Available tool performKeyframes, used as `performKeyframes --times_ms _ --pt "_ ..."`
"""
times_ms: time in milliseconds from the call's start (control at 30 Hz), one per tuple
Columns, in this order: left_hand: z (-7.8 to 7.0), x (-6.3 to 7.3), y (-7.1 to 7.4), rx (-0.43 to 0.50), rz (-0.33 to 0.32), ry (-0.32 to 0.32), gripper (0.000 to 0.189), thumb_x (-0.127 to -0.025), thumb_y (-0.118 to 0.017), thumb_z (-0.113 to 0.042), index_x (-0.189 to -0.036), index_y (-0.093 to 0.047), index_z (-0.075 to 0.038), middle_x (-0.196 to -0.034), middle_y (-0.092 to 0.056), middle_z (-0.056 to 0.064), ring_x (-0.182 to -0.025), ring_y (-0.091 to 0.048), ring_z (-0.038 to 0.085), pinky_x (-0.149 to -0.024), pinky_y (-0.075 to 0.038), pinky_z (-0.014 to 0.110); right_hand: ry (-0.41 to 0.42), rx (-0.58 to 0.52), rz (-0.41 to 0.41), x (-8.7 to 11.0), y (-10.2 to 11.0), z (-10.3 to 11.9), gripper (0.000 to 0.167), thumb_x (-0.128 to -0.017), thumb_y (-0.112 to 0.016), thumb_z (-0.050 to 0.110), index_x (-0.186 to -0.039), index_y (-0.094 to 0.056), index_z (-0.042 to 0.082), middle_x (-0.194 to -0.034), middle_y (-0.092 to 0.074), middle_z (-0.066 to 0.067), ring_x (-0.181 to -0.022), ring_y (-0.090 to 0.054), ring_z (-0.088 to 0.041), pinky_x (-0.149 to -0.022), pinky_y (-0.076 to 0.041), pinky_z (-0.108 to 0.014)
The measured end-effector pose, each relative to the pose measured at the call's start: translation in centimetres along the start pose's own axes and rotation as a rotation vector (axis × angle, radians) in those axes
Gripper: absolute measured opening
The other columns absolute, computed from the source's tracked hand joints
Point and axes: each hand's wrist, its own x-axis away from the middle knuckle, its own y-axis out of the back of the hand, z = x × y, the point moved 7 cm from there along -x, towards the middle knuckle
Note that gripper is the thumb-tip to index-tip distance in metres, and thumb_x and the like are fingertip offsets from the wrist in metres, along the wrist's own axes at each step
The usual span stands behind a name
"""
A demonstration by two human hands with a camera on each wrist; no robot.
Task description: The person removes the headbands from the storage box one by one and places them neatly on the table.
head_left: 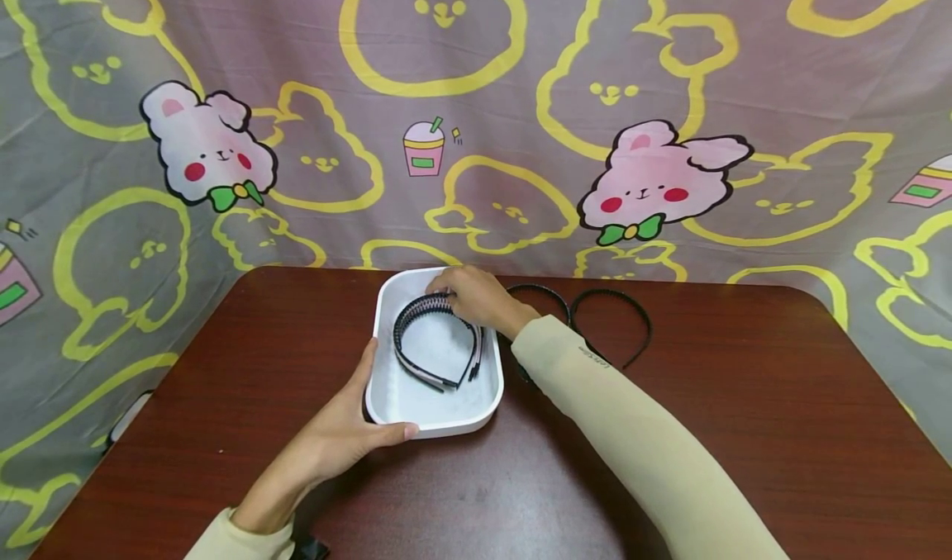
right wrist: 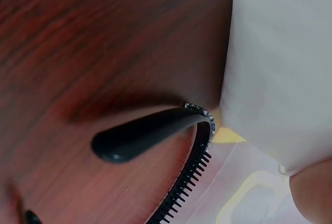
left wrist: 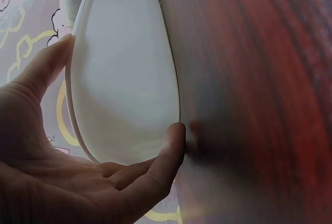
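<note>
A white box (head_left: pixel 463 424) is in the middle of the picture, a bit below the center. The left hand (head_left: pixel 353 424) holds the box at its lower left corner, with the thumb on the near rim and the fingers round the side. A bunch of hair bands (head_left: pixel 402 329) is inside the box. The right hand (head_left: pixel 476 297) reaches into the top right of the box, and its bent fingers grip the top of the bunch. Two black bands (head_left: pixel 645 316) lie on the brown table (head_left: pixel 744 428), just right of the box. The sleeve (head_left: pixel 617 428) hides part of one. The right wrist view shows a black band up close, with little teeth and shiny bits. Behind the table, a cloth (head_left: pixel 491 122) with bunnies fills the top.
</note>
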Motion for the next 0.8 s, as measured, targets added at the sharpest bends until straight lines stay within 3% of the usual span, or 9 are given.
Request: performKeyframes --times_ms 433,800 --pt "0.0 0.0 0.0 -0.017 -0.005 -0.009 0.136 -0.079 -0.091 -0.034 -0.169 0.008 -0.015 -0.177 -0.006 0.016 -0.157 -0.023 0.04 -0.125 -0.019 0.059 0.019 -0.084 0.002 0.0 0.4 0.0 0.043 -0.096 -0.055 -0.012 -0.128 -0.076 0.008 -0.131 -0.074 -0.009 -0.131 -0.064 -0.023 -0.108 -0.052 -0.038" --pt "-0.1 0.1 -0.2 0.009 0.011 0.002 0.136 -0.079 -0.092 -0.028 -0.169 0.01 -0.014 -0.176 -0.006 0.018 -0.159 -0.019 0.04 -0.126 -0.016 0.059 0.026 -0.127 -0.031 -0.1 1.6 0.2 0.045 -0.093 -0.052 -0.013 -0.125 -0.077 0.006 -0.124 -0.076 -0.011 -0.112 -0.068 -0.026 -0.097 -0.055 -0.038"
